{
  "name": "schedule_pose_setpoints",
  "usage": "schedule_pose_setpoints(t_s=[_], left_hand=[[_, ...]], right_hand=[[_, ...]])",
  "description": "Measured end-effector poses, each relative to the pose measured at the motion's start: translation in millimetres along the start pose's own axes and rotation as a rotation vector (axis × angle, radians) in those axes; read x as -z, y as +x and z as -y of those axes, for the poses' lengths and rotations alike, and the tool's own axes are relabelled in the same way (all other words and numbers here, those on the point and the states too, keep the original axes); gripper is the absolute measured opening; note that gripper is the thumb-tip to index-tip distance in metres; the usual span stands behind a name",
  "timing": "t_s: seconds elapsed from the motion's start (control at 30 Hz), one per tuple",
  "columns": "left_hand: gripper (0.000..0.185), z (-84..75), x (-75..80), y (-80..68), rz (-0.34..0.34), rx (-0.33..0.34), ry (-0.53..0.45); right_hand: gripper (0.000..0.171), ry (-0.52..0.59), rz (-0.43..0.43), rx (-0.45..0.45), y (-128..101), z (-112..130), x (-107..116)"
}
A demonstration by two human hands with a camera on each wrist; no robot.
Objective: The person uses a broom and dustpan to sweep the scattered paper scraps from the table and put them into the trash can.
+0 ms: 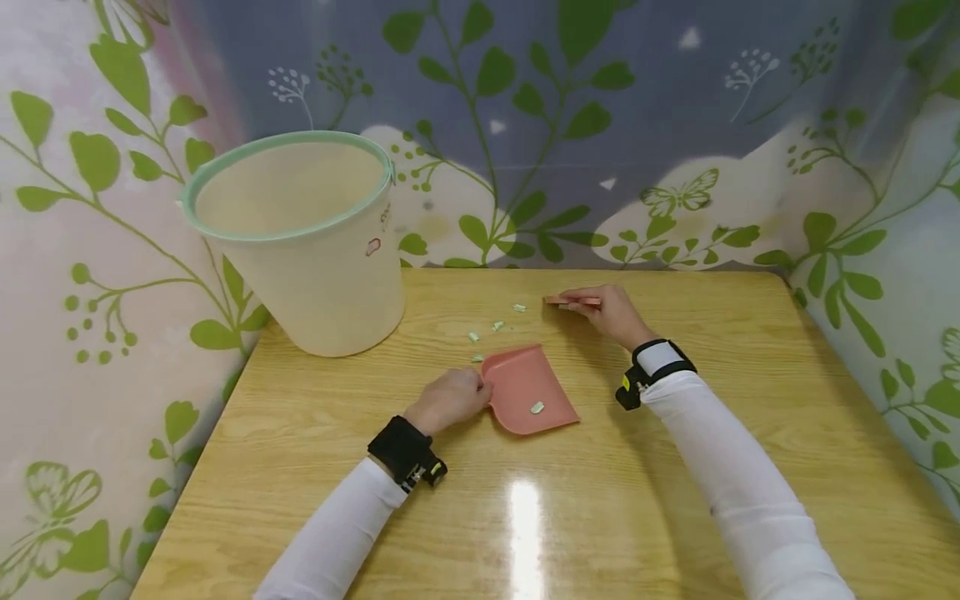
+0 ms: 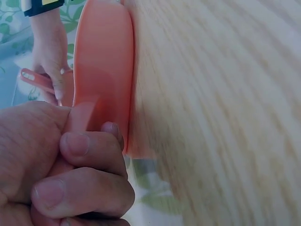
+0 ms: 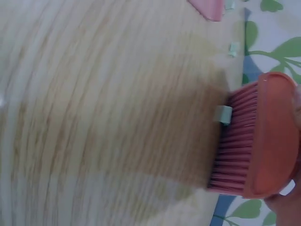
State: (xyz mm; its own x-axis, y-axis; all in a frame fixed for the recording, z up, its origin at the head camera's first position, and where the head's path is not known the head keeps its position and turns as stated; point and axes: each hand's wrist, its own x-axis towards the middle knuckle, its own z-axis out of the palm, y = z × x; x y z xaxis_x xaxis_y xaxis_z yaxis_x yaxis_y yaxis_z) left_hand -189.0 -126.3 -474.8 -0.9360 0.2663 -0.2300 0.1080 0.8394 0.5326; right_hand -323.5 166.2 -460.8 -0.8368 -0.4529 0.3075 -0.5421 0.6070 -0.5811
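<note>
- Nearest, two white-sleeved forearms reach over the wooden table [image 1: 675, 500], each with a black wrist strap.
- Just beyond, the left hand [image 1: 447, 400] grips the handle of the pink dustpan [image 1: 528, 390]; in the left wrist view its fingers [image 2: 89, 146] are curled tightly together round that handle.
- One pale green scrap [image 1: 537, 407] lies inside the dustpan, which rests flat near the table's middle.
- Further out, loose scraps [image 1: 496, 326] are scattered on the wood between the dustpan's mouth and the far edge.
- To the right of these, the right hand [image 1: 609, 312] holds a small pink brush [image 1: 572, 301], fingers wrapped over its back; the right wrist view shows the bristles [image 3: 235, 139] on the table, one scrap touching them.
- Farthest on the left stands a cream bucket [image 1: 315, 242] with a mint rim, well apart from both hands.
- Behind everything hangs a leaf-patterned curtain [image 1: 570, 125].
</note>
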Motion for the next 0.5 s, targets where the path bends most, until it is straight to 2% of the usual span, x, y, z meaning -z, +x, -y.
schedule_pose_setpoints(t_s=[0.17, 0.27, 0.4, 0.43, 0.5], left_hand=[[0.042, -4.0, -0.5, 1.3, 0.013, 0.011, 0.003], [0.042, -2.1, -2.1, 2.2, 0.014, 0.003, -0.014], [0.042, 14.9, -13.1, 16.7, -0.003, -0.039, -0.012], [0.043, 22.2, -17.9, 22.6, -0.016, -0.057, -0.009], [0.043, 23.6, -18.4, 27.0, -0.001, -0.054, -0.008]], right_hand=[[0.023, 0.029, 0.031, 0.092, -12, -1, 9], [0.022, 0.063, 0.089, 0.106, -27, 4, 18], [0.021, 0.085, 0.162, 0.084, -42, 12, 30], [0.022, 0.085, 0.167, 0.081, -44, 14, 33], [0.023, 0.089, 0.154, 0.082, -45, 16, 38]])
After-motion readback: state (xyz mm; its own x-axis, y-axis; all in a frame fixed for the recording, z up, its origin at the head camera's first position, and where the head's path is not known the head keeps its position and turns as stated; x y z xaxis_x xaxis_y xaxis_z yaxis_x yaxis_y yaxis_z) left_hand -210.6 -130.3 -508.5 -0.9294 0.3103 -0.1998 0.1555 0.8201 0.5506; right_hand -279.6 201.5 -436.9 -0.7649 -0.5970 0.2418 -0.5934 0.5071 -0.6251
